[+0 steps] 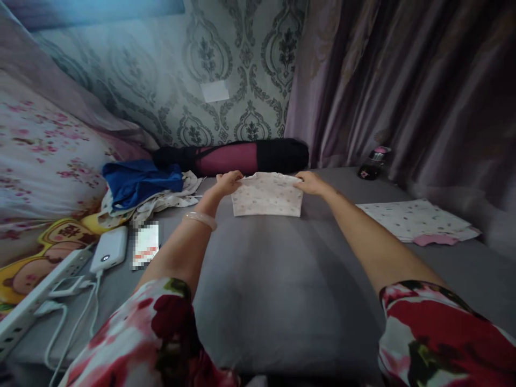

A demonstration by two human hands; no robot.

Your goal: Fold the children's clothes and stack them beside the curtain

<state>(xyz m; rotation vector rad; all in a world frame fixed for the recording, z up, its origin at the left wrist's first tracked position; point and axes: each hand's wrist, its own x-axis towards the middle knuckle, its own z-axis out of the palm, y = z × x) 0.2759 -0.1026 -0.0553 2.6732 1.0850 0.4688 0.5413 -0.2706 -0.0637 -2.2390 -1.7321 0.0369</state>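
Observation:
A white, small-patterned piece of cloth [267, 198], folded into a rectangle, is held up at its far edge above the grey sheet [278, 290]. My left hand [229, 183] pinches its upper left corner. At the upper right corner, my right hand [310, 183] grips it between thumb and fingers. The lower edge of the cloth hangs toward me, at or just above the sheet; I cannot tell which. A pale bangle [200, 219] circles my left wrist.
Folded white patterned clothing [415, 219] lies at right, near a dark bottle [374, 163]. At left are blue clothing [141, 180], a power bank [109, 248], a power strip [44, 301] with cables and a blurred card [145, 244]. A long black-and-maroon bag [229, 157] lies along the wall.

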